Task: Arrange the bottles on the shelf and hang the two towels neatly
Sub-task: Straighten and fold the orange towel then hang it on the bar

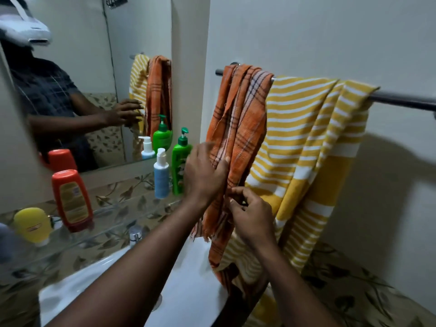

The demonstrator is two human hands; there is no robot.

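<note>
Left grip (205,175) pinches the orange checked cotton towel (238,119) hanging on the steel wall rail (401,100); right grip (252,215) pinches its folds below.

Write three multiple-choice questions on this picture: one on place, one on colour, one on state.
1. Where does the orange towel hang?
A) on the rail, beside the yellow towel
B) over the sink
C) on the shelf

2. What colour is the pump bottle nearest the towels?
A) red
B) green
C) yellow

3. What is the right hand doing?
A) hanging free
B) holding a bottle
C) pinching the orange towel

Answers: 1 A, it drapes over the rail; 2 B, the green one stands closest; 3 C, it pinches the cloth.
</note>
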